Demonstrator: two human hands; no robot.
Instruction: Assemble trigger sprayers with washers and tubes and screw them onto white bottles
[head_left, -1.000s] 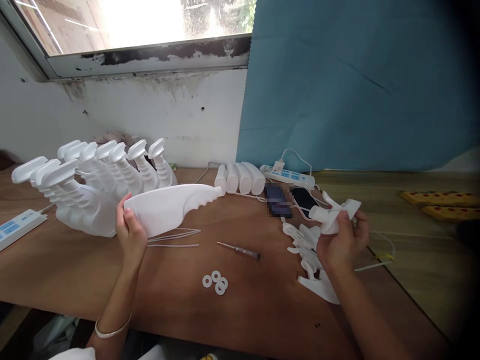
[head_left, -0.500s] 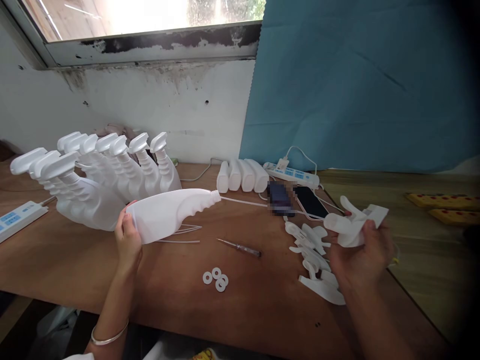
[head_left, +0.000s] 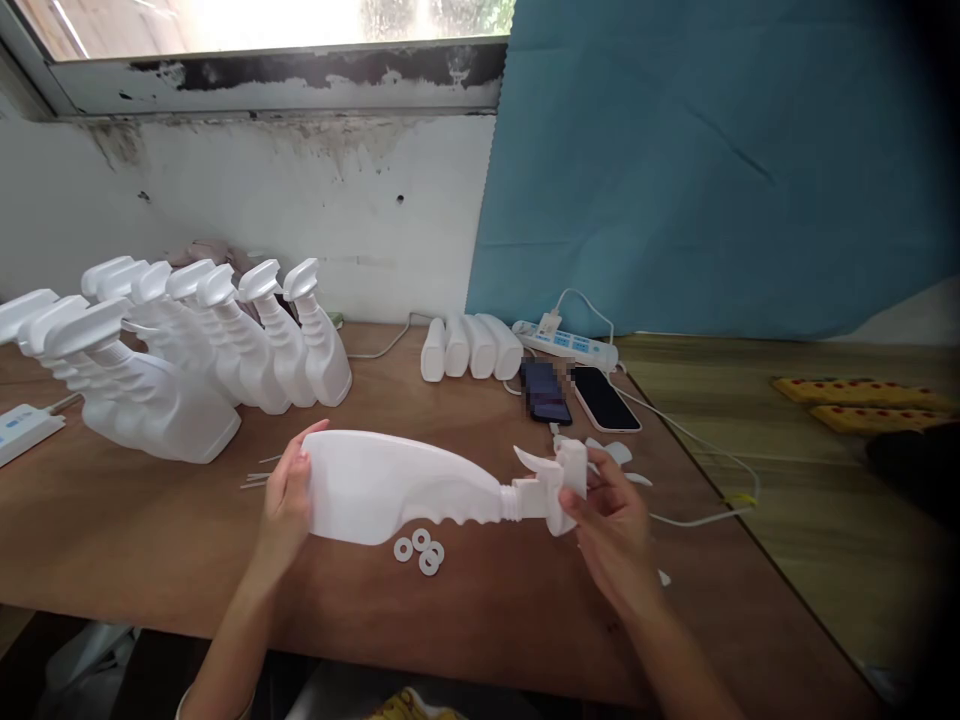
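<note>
My left hand (head_left: 289, 495) grips the base of a white plastic bottle (head_left: 397, 485), which lies sideways above the table with its threaded neck pointing right. In my right hand (head_left: 611, 520) is a white trigger spray head (head_left: 566, 485), its open end at the bottle's neck; whether the two are joined I cannot tell. Several white washers (head_left: 421, 552) lie on the table just below the bottle. More white spray heads (head_left: 619, 455) are mostly hidden behind my right hand. Thin white tubes (head_left: 259, 478) show beside my left hand.
Several white bottles with spray heads (head_left: 202, 340) stand at the left. Several white bottles (head_left: 472, 347) lie at the back of the brown table (head_left: 480, 620). Two phones (head_left: 607, 398) and a power strip (head_left: 566, 345) with cables are at the right back, near the table's edge.
My right hand has brought the spray head left to the bottle's neck. My left hand has moved the bottle right and down, where it now covers the screwdriver. The view has shifted slightly.
</note>
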